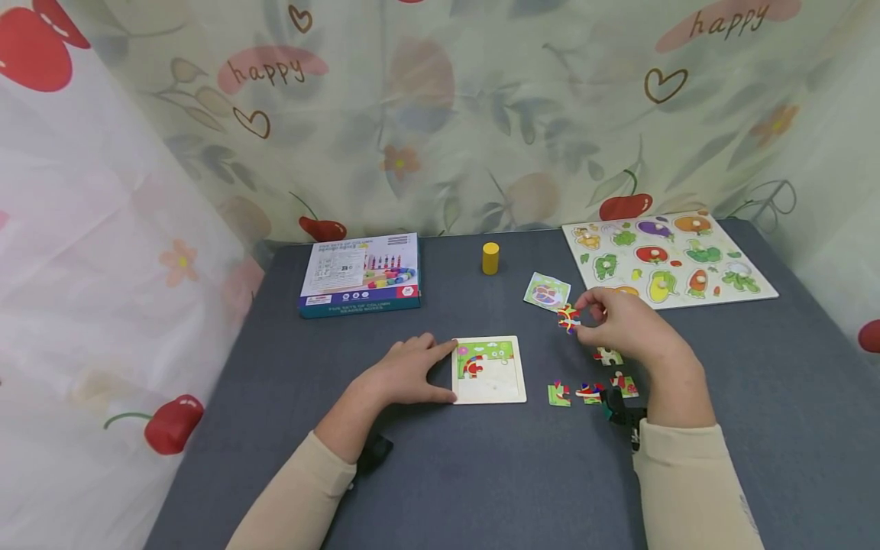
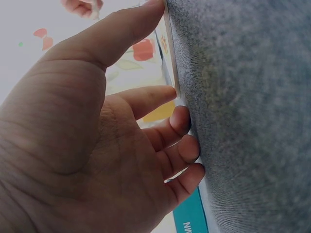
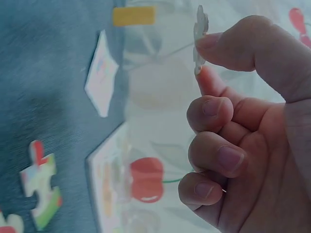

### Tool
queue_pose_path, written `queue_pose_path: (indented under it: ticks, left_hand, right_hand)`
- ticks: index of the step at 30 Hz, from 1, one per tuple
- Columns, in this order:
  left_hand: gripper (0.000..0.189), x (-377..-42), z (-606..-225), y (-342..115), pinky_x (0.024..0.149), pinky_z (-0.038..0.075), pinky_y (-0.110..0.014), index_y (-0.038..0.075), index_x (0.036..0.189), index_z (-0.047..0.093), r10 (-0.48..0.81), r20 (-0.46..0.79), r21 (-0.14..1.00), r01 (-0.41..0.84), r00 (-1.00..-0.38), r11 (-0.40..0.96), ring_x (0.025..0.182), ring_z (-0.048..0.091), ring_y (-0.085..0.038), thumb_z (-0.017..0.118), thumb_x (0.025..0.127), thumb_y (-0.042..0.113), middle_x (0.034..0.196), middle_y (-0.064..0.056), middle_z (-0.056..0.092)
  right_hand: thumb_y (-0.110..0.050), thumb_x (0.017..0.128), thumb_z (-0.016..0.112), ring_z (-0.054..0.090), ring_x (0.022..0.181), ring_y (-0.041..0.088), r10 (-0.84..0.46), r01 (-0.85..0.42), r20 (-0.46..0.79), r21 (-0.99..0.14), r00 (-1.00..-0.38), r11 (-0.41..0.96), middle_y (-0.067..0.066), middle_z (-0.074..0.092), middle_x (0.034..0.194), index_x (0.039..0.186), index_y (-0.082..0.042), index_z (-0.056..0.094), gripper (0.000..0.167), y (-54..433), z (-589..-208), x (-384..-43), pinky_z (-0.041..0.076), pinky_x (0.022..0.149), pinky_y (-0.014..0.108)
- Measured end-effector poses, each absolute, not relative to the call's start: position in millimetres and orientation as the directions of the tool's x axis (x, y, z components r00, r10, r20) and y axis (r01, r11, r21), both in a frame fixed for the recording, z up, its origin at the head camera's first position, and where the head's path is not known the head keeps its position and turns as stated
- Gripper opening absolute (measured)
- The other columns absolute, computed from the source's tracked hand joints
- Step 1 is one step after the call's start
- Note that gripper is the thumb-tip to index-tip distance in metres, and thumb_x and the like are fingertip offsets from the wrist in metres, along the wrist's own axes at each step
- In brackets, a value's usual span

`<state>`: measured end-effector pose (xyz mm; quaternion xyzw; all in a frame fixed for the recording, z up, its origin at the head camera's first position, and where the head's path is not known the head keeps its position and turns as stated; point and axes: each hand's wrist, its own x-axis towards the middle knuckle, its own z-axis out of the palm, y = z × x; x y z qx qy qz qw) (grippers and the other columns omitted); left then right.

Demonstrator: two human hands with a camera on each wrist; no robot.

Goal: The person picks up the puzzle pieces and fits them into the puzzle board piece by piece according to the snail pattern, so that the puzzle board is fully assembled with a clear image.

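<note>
Far left, back: a boxed bead set lies flat on the grey table, teal side toward me.

Next, my left hand: thumb and index spread wide, tips touching the left edge of the puzzle tray near its two corners; remaining fingers slightly bent, per left wrist view. Nothing gripped.

Tray lies flat in front of me. Joined pieces cover its upper band and a red-patterned patch at left; the lower and right portions show pale base.

Behind the tray: a yellow cylinder, upright. To its right, a picture card, lying at an angle.

Puzzle piece, red, yellow and white: pinched between thumb and index of my right hand, raised off the table beside the card. Right wrist view shows it edge-on, other three fingers curled toward the palm.

Four loose pieces lie right of the tray, near my right forearm.

Far right, back: a vegetable board, lying flat, slightly rotated.
</note>
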<state>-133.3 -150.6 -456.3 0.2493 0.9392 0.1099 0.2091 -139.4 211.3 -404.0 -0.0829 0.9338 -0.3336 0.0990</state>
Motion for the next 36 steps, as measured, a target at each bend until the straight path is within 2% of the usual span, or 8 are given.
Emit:
queue_pose_path:
  ticks: [14,29,36]
  left_hand:
    - [0.095,-133,-456,-152,0.088,0.041,-0.039,0.029,0.162,0.033,0.526,-0.337,0.309,0.436,-0.781,0.846,0.108,0.045,-0.021,0.074,0.084,0.064,0.129,-0.005,0.050]
    - [0.094,-133,-455,-152,0.087,0.042,-0.039,0.030,0.162,0.034,0.522,-0.340,0.312,0.430,-0.782,0.847,0.107,0.046,-0.021,0.073,0.084,0.064,0.130,-0.005,0.050]
    - [0.094,-132,-453,-151,0.089,0.041,-0.040,0.030,0.162,0.034,0.517,-0.340,0.311,0.425,-0.785,0.850,0.110,0.046,-0.022,0.074,0.084,0.063,0.133,-0.006,0.050]
  right_hand:
    - [-0.014,0.088,0.075,0.044,0.079,0.023,-0.261,-0.162,-0.044,-0.682,-0.964,0.713,0.011,0.049,0.095,0.118,-0.008,0.061,0.033,196,-365,-115,0.041,0.067,0.035]
    - [-0.011,0.088,0.076,0.047,0.077,0.020,-0.357,-0.315,0.078,-0.666,-0.931,0.677,0.005,0.050,0.088,0.109,-0.010,0.065,0.024,170,-342,-93,0.043,0.068,0.031]
    - [-0.011,0.086,0.077,0.051,0.079,0.020,-0.417,-0.365,0.086,-0.660,-0.905,0.656,0.003,0.050,0.086,0.106,-0.012,0.063,0.025,152,-343,-88,0.045,0.072,0.034]
